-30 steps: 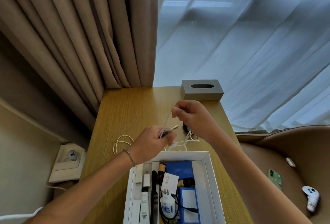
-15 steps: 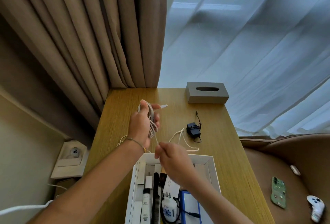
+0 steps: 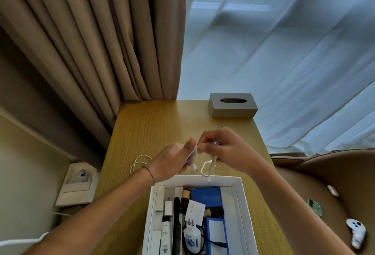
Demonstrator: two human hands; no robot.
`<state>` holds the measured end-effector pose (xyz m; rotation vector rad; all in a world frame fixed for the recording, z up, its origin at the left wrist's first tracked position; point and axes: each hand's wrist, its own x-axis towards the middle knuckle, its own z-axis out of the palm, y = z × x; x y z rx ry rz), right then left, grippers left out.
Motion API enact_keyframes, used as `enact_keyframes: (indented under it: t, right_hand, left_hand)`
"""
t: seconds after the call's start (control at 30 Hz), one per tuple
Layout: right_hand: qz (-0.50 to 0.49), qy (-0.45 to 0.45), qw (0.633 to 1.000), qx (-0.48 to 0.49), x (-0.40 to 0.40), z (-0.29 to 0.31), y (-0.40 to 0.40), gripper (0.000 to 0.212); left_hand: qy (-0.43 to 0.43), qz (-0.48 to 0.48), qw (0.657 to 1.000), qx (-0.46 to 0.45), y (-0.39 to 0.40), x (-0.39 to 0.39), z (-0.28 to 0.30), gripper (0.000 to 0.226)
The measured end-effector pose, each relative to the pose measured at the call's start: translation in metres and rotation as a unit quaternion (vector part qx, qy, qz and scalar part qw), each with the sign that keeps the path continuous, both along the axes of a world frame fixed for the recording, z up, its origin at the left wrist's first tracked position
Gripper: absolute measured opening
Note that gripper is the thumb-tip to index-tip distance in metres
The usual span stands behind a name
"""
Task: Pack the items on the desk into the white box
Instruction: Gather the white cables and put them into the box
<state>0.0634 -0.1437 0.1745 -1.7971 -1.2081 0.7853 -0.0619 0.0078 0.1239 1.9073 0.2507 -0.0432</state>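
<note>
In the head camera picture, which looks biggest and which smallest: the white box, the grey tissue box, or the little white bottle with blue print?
As they appear, largest to smallest:
1. white box, though it is cut off by the bottom edge and sits nearest the camera
2. grey tissue box, farther away, so it may look smaller than it is
3. white bottle, inside the white box

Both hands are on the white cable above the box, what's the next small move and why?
Probably wind in the slack: the left hand and right hand pinch the white cable above the white box, but loops trail on the desk behind the left wrist, so it isn't bundled enough to drop in.
</note>
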Motion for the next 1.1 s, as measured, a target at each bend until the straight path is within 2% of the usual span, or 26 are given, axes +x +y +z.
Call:
enact_keyframes:
  t: [0.07,0.13,0.2,0.3,0.47,0.53,0.6,0.67,0.73,0.83,0.93,1.0,1.1]
  right_hand:
    - [-0.019,-0.017,0.999,0.023,0.008,-0.002,0.006,0.013]
    - [-0.051,-0.023,0.997,0.048,0.011,-0.008,0.012,0.012]
    - [-0.078,0.011,0.995,0.069,0.009,-0.018,0.016,0.017]
    - [-0.109,0.049,0.990,0.069,0.001,-0.034,0.019,0.026]
    - [-0.115,0.097,0.988,0.028,-0.024,-0.061,0.026,0.025]
    - [-0.112,0.080,0.990,0.004,-0.037,-0.072,0.029,0.024]
    - [-0.093,0.044,0.994,-0.033,-0.051,-0.084,0.028,0.025]
    - [-0.063,0.033,0.996,-0.061,-0.065,-0.092,0.022,0.025]
    - [-0.053,0.049,0.995,-0.062,-0.072,-0.093,0.015,0.021]
    - [-0.075,0.061,0.994,-0.048,-0.068,-0.073,0.008,0.023]
    - [-0.084,-0.034,0.996,-0.026,-0.053,-0.040,0.004,0.024]
    - [-0.084,-0.131,0.988,-0.009,-0.040,-0.021,0.004,0.029]
    - [-0.095,-0.186,0.977,0.035,-0.026,-0.005,0.012,0.027]
  left_hand:
    - [0.002,-0.062,0.997,-0.036,0.000,-0.002,0.003,0.107]
    - [-0.016,-0.070,0.997,-0.029,-0.001,-0.005,0.006,0.085]
    - [-0.055,0.003,0.998,-0.019,0.000,-0.006,0.008,0.056]
    - [-0.107,0.168,0.979,-0.052,0.005,-0.005,0.014,0.038]
    - [-0.113,0.291,0.937,-0.158,0.014,-0.001,0.022,0.045]
    - [-0.111,0.321,0.910,-0.237,0.019,0.003,0.026,0.051]
    - [-0.114,0.353,0.868,-0.331,0.029,0.007,0.032,0.055]
    - [-0.127,0.392,0.844,-0.344,0.040,0.011,0.036,0.053]
    - [-0.145,0.413,0.867,-0.240,0.047,0.013,0.035,0.048]
    - [-0.154,0.378,0.911,-0.054,0.048,0.012,0.025,0.044]
    - [-0.124,0.283,0.950,0.048,0.037,0.008,0.015,0.055]
    - [-0.107,0.207,0.970,0.073,0.025,0.004,0.013,0.070]
    - [-0.089,0.074,0.993,0.018,0.009,0.001,0.010,0.098]
